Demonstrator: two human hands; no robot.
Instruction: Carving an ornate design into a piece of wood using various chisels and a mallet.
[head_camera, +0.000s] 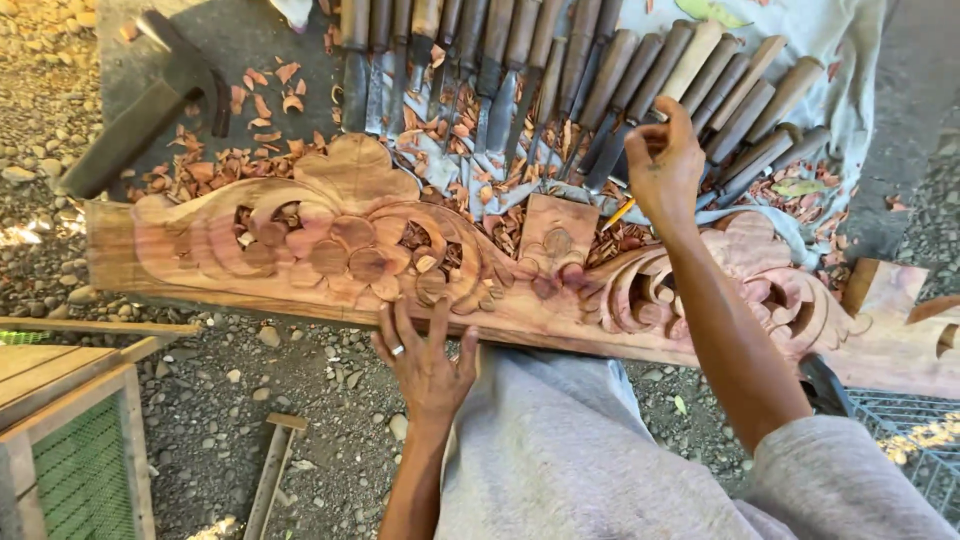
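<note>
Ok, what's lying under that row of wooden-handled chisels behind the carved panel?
The chisels lie on a pale cloth, with reddish wood chips scattered among their blades. The right hand reaches over them. What is beneath the cloth is covered.

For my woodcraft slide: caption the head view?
Left hand steadies carved wooden panel; right hand reaches among chisels.
</note>
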